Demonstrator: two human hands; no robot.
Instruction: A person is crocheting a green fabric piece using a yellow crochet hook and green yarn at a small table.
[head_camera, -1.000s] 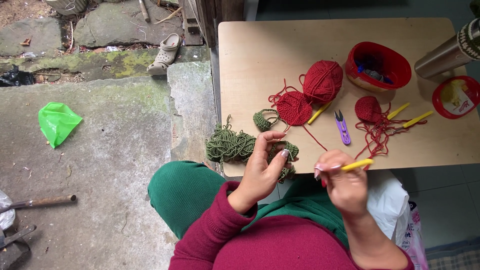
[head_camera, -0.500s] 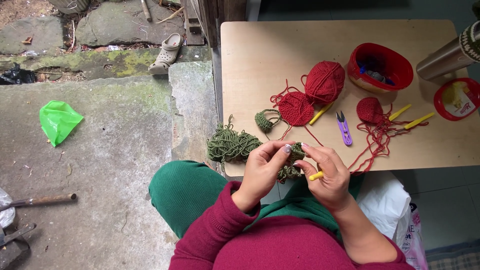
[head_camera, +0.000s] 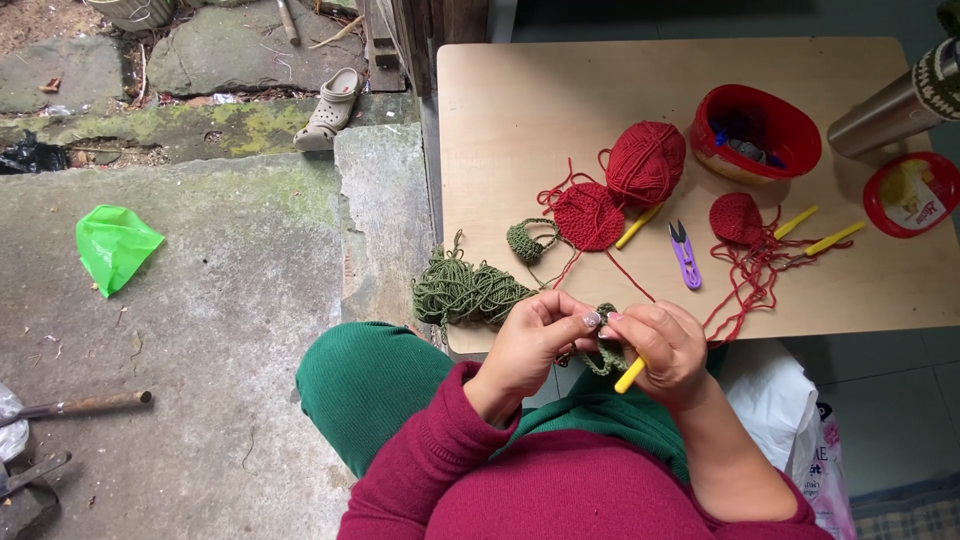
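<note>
While both hands meet just below the near edge of the worktop (head_camera: 560, 90), the left hand (head_camera: 530, 345) pinches a small green crochet piece (head_camera: 606, 352) between thumb and fingertips, its grip narrow and closed on the work so the stitches stay taut. The right hand (head_camera: 668, 350) wraps a yellow crochet hook (head_camera: 630, 375), grip closed round the handle, whose end pokes out at 7 o'clock; the hook's tip is hidden in the green piece. From there a strand runs toward 10 o'clock to the loose green yarn pile (head_camera: 465, 290) at the worktop's corner, near enough to feed freely. Further off at 12 o'clock lie a flat red crochet round (head_camera: 588, 215) and a red yarn ball (head_camera: 645, 160), touching. Purple snips (head_camera: 685, 255) sit at 1 o'clock, within easy reach. A red bowl (head_camera: 790, 125) holds small bits at 1 o'clock, well apart.
</note>
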